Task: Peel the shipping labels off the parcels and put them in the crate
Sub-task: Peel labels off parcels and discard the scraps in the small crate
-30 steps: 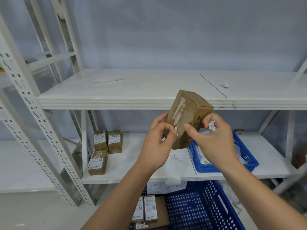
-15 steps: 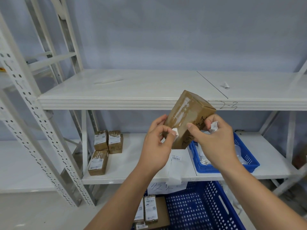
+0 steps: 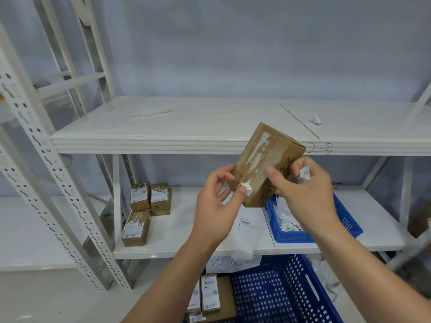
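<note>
— Where was the box (image 3: 263, 164) at that point?
— Up in the air in front of the shelves, tilted, with one long face turned towards the camera. The right hand (image 3: 305, 194) gripped it from the right, thumb across the front face and the other fingers curled round behind. I'd say that was to hold the face steady for picking.
— And the left hand (image 3: 214, 206)?
— Its thumb and forefinger nipped a small white label scrap (image 3: 246, 186) at the lower corner of that face. Most of the label looked gone, and only pale torn streaks ran up the cardboard.
— Did the right hand hold anything else?
— Yes, a crumpled wad of label (image 3: 304, 174) tucked under its fingers against the box. It probably saved a reach to the blue tray (image 3: 349, 226) for every piece.
— Where did the tray sit?
— On the lower shelf (image 3: 186, 229), just below and behind the right hand, with white scraps in it. A bigger blue crate (image 3: 268, 297) stood underneath, with a few labelled boxes (image 3: 211, 293) at its left end. I couldn't tell which of the two the task meant.
— What else was unclear?
— Whether the scrap was stuck down or already free, because the thumb covered its edge. The right hand hid much of the tray, and the crate ran off the bottom of the view. The black scribble on the box's side was unreadable. Three stacked boxes (image 3: 149, 206) sat on the shelf to the left.
</note>
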